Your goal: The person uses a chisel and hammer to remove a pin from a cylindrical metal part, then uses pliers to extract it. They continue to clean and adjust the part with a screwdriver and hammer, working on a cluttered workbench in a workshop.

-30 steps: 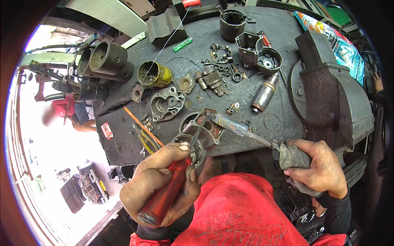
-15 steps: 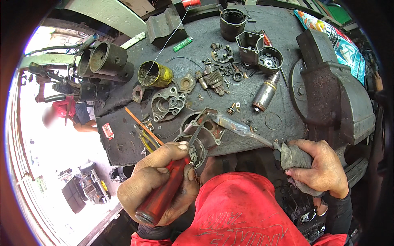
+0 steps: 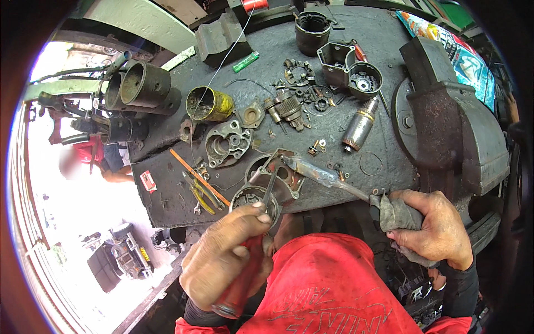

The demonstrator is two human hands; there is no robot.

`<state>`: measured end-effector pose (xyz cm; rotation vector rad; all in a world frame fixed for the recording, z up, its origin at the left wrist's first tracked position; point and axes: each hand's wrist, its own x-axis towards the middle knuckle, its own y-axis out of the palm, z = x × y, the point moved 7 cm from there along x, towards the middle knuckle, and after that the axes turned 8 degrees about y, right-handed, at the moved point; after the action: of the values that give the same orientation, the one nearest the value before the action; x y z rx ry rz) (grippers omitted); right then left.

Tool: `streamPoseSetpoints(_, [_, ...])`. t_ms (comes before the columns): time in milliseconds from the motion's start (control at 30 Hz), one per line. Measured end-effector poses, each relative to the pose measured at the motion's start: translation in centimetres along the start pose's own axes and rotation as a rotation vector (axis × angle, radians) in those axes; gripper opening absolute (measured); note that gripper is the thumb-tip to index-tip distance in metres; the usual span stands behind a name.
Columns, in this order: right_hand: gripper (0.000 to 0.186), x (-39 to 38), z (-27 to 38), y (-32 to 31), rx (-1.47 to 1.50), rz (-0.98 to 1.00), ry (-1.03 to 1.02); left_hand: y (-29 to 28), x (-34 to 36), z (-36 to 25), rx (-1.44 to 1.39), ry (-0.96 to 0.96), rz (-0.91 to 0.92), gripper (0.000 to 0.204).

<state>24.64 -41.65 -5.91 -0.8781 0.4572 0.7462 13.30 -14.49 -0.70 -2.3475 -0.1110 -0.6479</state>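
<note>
My left hand [image 3: 225, 259] grips a red-handled screwdriver [image 3: 239, 295], its blade reaching up to a metal housing [image 3: 292, 184] at the bench's near edge. In my right hand [image 3: 434, 228] is a grey rag [image 3: 396, 217] wrapped round a long metal tool [image 3: 317, 171], whose thick head meets the housing near the screwdriver tip; whether they touch I cannot tell. A round housing [image 3: 245, 197] lies just beyond my left hand. Left of it are yellow-handled pliers [image 3: 201, 200] and an orange strip [image 3: 194, 172].
The dark bench [image 3: 372, 178] holds several dismantled metal parts [image 3: 228, 142], an armature [image 3: 357, 128], a yellow can [image 3: 209, 104] and cylinders [image 3: 144, 83]. A large vice [image 3: 445, 139] and a plastic bag [image 3: 467, 75] sit right. At far left, a person [image 3: 92, 153] in red is outside.
My left hand and screwdriver have shifted right and downward, uncovering more of the pliers. My right hand and the long tool have barely moved.
</note>
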Motion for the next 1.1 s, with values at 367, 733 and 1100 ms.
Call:
streamPoseSetpoints(367, [0.048,0.0,0.0,-0.1,-0.011,0.046,0.021,2.4,1.0,-3.0,0.082,0.225,0.201,0.025])
streamPoseSetpoints(733, [0.04,-0.2,-0.1,0.0,0.07,0.099,0.013,3.5,-0.8,-4.0,0.092,0.421,0.261,0.019])
streamPoseSetpoints(1100, [0.041,-0.6,0.4,-0.1,0.06,0.062,0.016,0.3,-1.9,-0.9,-0.088,0.25,0.063,0.042])
